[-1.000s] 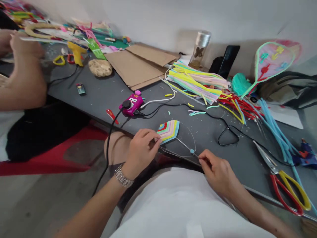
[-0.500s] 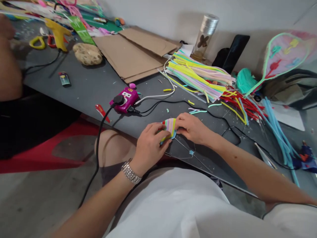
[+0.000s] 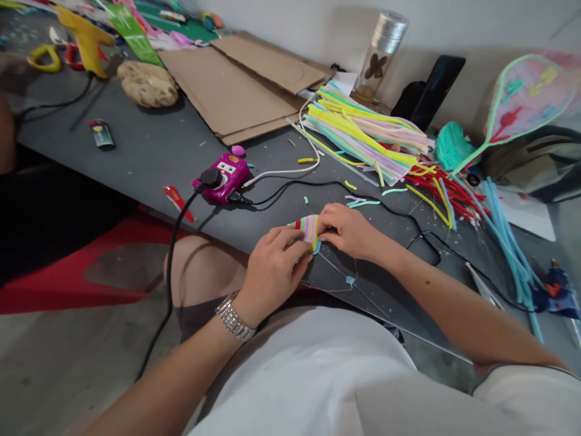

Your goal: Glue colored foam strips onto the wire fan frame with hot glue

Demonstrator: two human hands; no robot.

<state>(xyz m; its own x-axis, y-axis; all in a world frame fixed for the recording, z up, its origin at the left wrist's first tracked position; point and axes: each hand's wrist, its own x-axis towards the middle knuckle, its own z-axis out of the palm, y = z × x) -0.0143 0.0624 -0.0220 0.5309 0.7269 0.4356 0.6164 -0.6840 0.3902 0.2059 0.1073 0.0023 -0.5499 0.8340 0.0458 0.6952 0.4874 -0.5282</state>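
Between my two hands, at the table's near edge, is a small striped pipe-cleaner piece (image 3: 310, 227) in pink, lilac, yellow, red and blue. My left hand (image 3: 276, 260), with a metal watch at the wrist, is closed on its left and lower side; the fingers cover part of it. My right hand (image 3: 347, 233) pinches its right edge between thumb and fingers. Thin wires run down from the piece to a small light-blue bit (image 3: 350, 280) just below my right hand.
Behind my hands lies a purple power strip (image 3: 227, 175) with black cords. Bundled pipe cleaners (image 3: 363, 133), cardboard sheets (image 3: 245, 85) and a clear bottle (image 3: 379, 57) stand further back. A yellow glue gun (image 3: 86, 39) and a stone (image 3: 147, 85) lie left, near another person's arm (image 3: 5, 136).
The view has shifted slightly, so things on the left sit further left. Both hands keep their hold on the striped piece, with a little more of its red part showing.
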